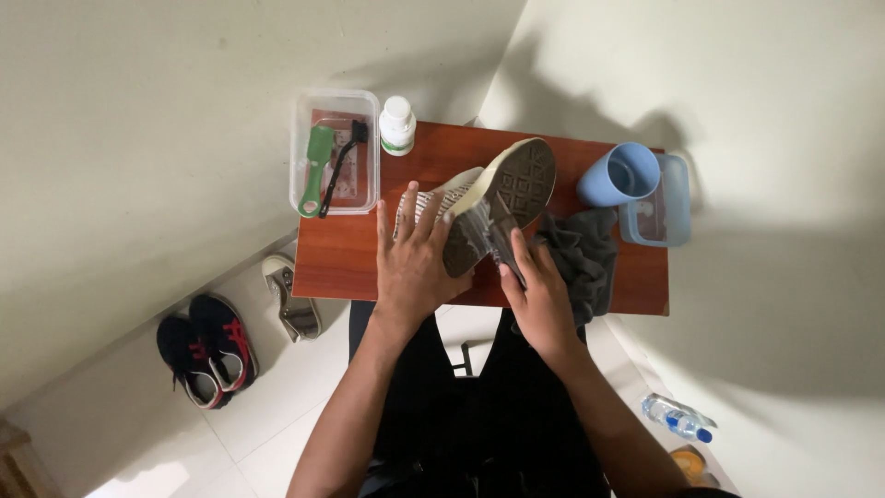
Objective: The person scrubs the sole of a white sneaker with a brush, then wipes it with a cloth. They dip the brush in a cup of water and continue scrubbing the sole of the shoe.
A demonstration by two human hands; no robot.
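A light canvas sneaker (512,184) lies tilted on its side on the small red-brown wooden table (350,258), its patterned sole facing up. My left hand (415,254) lies flat with spread fingers over the shoe's upper, pressing it down. My right hand (537,290) grips a brush (493,235) whose pale bristles rest against the sole's edge. A dark grey cloth (585,254) lies on the table just right of my right hand.
A clear plastic box (332,111) with a green brush (315,171) and a black brush stands at the table's back left, a white bottle (397,124) beside it. At back right: a blue cup (619,175), a blue container (673,217). Shoes (207,350) and a water bottle (678,420) lie on the floor.
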